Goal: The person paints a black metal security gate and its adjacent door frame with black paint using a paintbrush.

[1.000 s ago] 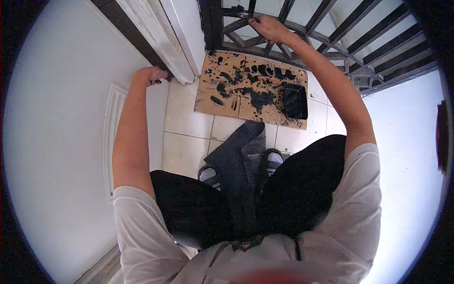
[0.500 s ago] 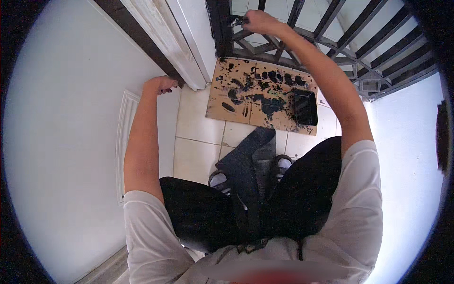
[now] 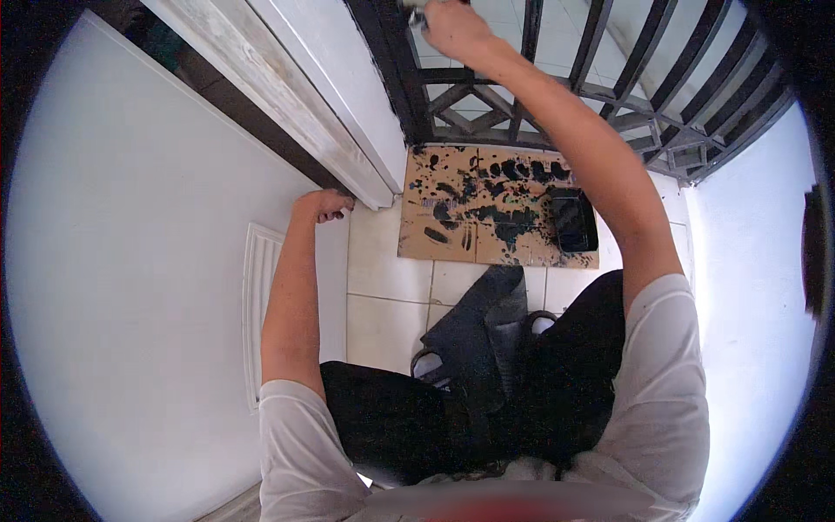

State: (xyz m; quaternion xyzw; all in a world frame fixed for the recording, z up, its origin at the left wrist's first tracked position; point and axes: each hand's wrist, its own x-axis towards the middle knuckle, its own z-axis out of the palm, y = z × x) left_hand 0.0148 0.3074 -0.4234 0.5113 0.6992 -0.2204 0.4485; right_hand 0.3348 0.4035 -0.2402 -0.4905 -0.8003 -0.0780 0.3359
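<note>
At the top, my right hand [image 3: 454, 33] is closed around a small tool with a shiny metal part, which looks like a paintbrush [image 3: 418, 19]. It is up against the dark upright post [image 3: 380, 65] at the left side of the metal gate [image 3: 474, 113]. The brush's tip is hard to make out. My left hand [image 3: 329, 206] has its curled fingers at the edge of the white door [image 3: 165, 261], close to the door frame [image 3: 348, 161]. Its fingertips look dark, as if stained.
Black-spattered cardboard [image 3: 444, 248] lies on the tiled floor [image 3: 387, 322] below the gate, with a black paint tray [image 3: 572, 222] at its right end. A dark grey cloth [image 3: 474, 317] lies between my feet. A pale wall [image 3: 752, 304] stands on the right.
My right hand has moved farther up the gate's left post with the brush. My left hand stays at the door's edge. The whole view has shifted, so the floor things sit lower.
</note>
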